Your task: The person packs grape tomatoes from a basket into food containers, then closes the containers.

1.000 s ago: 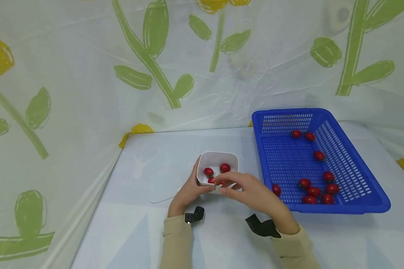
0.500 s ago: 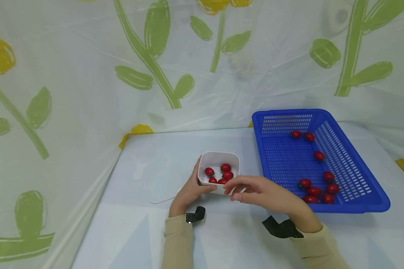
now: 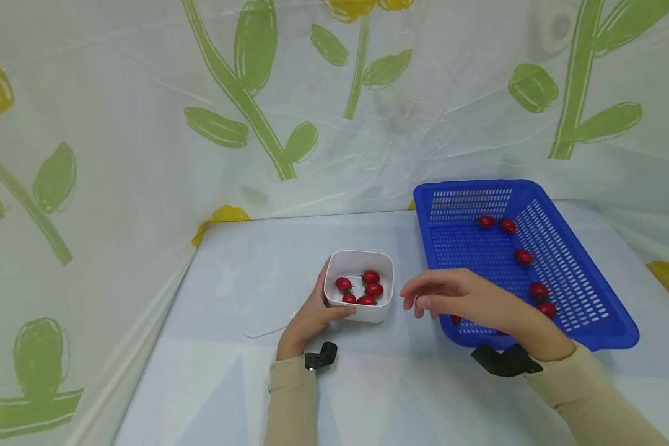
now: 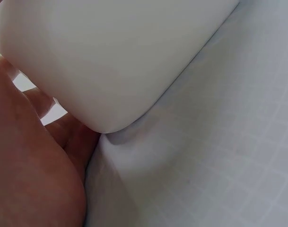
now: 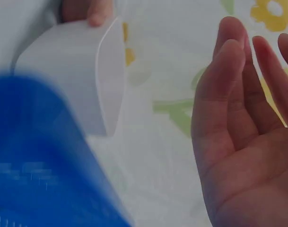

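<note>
Your tabletop (image 3: 379,390) is white with pale blue shapes, and a pale cloth (image 3: 451,124) printed with green stems and yellow flowers hangs upright along its far and left sides. Yellow patches of the print show at the foot of the cloth, at the far left corner and out to the right.

On the right of the tabletop sits the blue basket (image 3: 474,185), its walls slotted. Several tomatoes lie loose in it: two near the far wall, others down the right side, and some at the near end. Your right hand (image 3: 457,294) and forearm cross in front of its near left part, hiding some of those tomatoes from the head view.

Left of the basket, well apart from it, the white container (image 3: 368,314) holds five red tomatoes (image 3: 373,290). Your left hand (image 3: 314,310) grips it, fingers round the left side and thumb along the near wall. Your right fingers are loosely bent and hold nothing, just right of the container and apart from it. A clear flat sheet (image 3: 267,310) lies left of the container, its rounded near edge showing.
</note>
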`<control>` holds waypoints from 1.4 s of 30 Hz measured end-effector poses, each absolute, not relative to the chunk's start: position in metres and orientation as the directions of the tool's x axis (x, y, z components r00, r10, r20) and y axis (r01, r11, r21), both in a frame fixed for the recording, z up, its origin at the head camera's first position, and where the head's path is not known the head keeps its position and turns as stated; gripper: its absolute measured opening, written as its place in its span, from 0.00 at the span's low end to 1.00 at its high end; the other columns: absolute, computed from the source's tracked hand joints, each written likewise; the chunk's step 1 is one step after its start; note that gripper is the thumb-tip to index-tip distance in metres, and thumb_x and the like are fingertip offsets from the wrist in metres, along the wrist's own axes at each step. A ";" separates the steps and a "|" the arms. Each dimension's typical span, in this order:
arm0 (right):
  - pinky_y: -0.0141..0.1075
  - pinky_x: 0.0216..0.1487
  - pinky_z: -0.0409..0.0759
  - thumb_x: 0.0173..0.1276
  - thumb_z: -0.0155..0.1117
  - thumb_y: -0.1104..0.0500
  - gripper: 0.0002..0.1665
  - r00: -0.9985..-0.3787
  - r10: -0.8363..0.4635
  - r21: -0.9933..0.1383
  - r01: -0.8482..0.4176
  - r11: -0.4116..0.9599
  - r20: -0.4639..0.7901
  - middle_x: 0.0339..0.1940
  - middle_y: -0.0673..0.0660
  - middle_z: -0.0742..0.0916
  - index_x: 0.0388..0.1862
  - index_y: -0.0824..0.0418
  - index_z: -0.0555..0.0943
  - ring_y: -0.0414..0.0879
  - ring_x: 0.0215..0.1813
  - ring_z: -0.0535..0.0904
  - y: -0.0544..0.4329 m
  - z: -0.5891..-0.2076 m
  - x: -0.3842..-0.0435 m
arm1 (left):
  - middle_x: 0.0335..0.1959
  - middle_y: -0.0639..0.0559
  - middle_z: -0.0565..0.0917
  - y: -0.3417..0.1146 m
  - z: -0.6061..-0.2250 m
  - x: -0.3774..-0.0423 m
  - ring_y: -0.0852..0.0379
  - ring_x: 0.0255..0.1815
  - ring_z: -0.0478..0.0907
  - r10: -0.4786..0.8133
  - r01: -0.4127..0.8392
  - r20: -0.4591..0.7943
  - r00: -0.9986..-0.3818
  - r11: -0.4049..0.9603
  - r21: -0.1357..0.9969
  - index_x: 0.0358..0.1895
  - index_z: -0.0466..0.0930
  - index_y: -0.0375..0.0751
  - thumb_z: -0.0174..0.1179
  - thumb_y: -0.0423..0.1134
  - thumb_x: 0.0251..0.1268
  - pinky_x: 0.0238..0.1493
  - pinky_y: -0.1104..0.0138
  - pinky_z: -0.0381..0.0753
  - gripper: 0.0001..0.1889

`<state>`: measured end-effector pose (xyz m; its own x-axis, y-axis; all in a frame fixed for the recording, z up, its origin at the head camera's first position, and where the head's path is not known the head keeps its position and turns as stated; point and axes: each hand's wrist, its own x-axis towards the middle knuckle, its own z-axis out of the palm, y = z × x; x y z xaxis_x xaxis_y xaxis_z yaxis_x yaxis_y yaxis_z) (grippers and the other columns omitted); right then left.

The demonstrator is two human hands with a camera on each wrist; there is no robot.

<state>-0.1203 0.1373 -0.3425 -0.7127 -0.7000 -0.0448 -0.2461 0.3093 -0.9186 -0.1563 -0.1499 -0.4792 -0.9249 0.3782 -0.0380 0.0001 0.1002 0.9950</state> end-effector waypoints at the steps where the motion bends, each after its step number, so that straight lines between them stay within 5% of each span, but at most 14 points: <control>1: 0.40 0.39 0.78 0.68 0.51 0.58 0.13 -0.721 -0.692 -0.915 -0.245 0.321 -0.050 0.41 0.54 0.82 0.50 0.52 0.75 0.46 0.41 0.77 0.142 -0.342 -0.122 | 0.66 0.56 0.54 -0.150 -0.476 -0.155 0.54 0.63 0.55 0.381 -0.005 -0.042 -0.924 0.096 0.995 0.68 0.39 0.70 0.70 0.41 0.43 0.59 0.55 0.60 0.54; 10: 0.42 0.42 0.77 0.68 0.51 0.56 0.16 -0.753 -0.642 -0.867 -0.215 0.450 -0.146 0.43 0.54 0.81 0.54 0.54 0.72 0.45 0.44 0.76 0.181 -0.347 -0.134 | 0.68 0.49 0.51 -0.150 -0.464 -0.152 0.49 0.64 0.52 0.405 0.003 -0.029 -0.914 0.078 0.997 0.70 0.37 0.63 0.68 0.38 0.46 0.60 0.51 0.57 0.54; 19: 0.39 0.39 0.77 0.66 0.51 0.62 0.19 -0.624 -0.732 -0.852 -0.196 0.486 -0.274 0.47 0.60 0.78 0.57 0.57 0.71 0.53 0.43 0.75 0.206 -0.357 -0.151 | 0.66 0.56 0.53 -0.150 -0.485 -0.159 0.55 0.63 0.55 0.380 0.025 -0.017 -0.925 0.105 0.994 0.68 0.38 0.70 0.70 0.41 0.44 0.58 0.56 0.62 0.53; 30: 0.40 0.42 0.76 0.60 0.53 0.69 0.15 -0.527 -0.769 -0.823 -0.209 0.529 -0.361 0.45 0.62 0.79 0.47 0.63 0.75 0.58 0.44 0.75 0.215 -0.373 -0.171 | 0.68 0.48 0.51 -0.147 -0.460 -0.149 0.47 0.65 0.51 0.405 -0.013 -0.046 -0.913 0.084 0.996 0.70 0.35 0.60 0.67 0.36 0.46 0.60 0.51 0.58 0.54; 42: 0.36 0.40 0.78 0.57 0.64 0.58 0.20 -0.583 -0.591 -0.670 -0.105 0.735 -0.558 0.44 0.53 0.79 0.49 0.50 0.75 0.45 0.40 0.78 0.211 -0.394 -0.178 | 0.67 0.48 0.51 -0.148 -0.461 -0.147 0.47 0.64 0.51 0.413 -0.009 -0.036 -0.910 0.068 0.998 0.70 0.36 0.61 0.67 0.37 0.47 0.59 0.53 0.61 0.53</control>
